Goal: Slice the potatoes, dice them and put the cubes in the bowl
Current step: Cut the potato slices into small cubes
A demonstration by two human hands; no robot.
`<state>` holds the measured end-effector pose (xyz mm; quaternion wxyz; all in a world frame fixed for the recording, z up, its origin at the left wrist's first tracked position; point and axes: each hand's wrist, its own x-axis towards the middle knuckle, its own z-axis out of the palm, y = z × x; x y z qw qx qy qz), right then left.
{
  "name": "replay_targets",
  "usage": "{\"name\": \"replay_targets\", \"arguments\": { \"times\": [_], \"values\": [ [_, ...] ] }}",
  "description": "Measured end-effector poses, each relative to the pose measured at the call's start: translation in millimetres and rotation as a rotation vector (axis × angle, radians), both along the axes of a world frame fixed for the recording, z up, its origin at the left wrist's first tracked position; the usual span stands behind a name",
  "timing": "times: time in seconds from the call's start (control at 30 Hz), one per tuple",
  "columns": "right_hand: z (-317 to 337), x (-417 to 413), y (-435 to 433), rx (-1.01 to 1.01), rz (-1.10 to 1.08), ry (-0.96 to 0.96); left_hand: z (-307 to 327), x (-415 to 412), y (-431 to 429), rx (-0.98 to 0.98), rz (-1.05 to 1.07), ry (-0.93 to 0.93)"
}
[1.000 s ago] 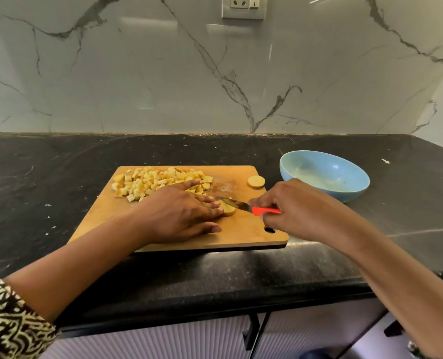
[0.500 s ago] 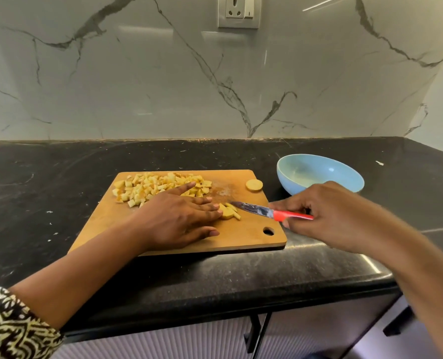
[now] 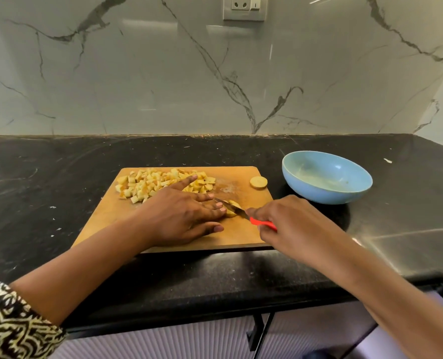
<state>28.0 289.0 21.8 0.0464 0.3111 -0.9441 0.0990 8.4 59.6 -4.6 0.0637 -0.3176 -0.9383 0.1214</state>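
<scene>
A wooden cutting board lies on the black counter. At its back left sits a pile of yellow potato cubes. One round potato slice rests near the back right corner. My left hand lies flat on the board, fingers straight, its fingertips pressing a cut potato slice. My right hand grips a red-handled knife, whose blade lies across that slice. The light blue bowl stands right of the board with no cubes in it.
The black stone counter runs to a marble wall with a power socket. Its front edge is close to me, with cabinet fronts and a dark handle below. White specks dot the counter.
The knife, drawn back to the right half a second ago, has returned onto the slice under my left fingertips. The camera has moved in closer.
</scene>
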Motion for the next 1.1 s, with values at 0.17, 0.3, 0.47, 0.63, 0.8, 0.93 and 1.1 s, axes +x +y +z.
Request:
{"name": "replay_targets", "arguments": {
  "times": [0.17, 0.3, 0.47, 0.63, 0.8, 0.93, 1.1],
  "values": [
    [-2.3, 20.4, 20.2, -0.031, -0.040, -0.027, 3.4, 3.2, 3.1, -0.020, 0.013, -0.003],
    [5.0, 34.5, 37.4, -0.024, -0.089, -0.073, 0.4, 4.4, 1.1, 0.027, -0.003, 0.002],
    [13.5, 34.8, 45.3, -0.131, -0.125, -0.117, -4.8, 0.7, -8.0, 0.113, -0.017, -0.011],
    [3.5, 26.9, 29.8, -0.191, -0.102, -0.057, -0.5, 2.7, -5.8, 0.095, 0.002, -0.022],
    [-3.7, 23.1, 18.1, -0.182, -0.069, -0.039, -3.3, 1.1, -6.9, 0.082, -0.001, -0.027],
    [-8.0, 20.4, 13.1, -0.165, -0.068, -0.012, -4.9, -1.0, -8.3, 0.082, -0.011, -0.010],
    [-20.1, 9.5, -4.4, -0.117, -0.055, 0.016, -5.5, -0.6, -7.2, 0.079, -0.018, -0.006]
  ]
}}
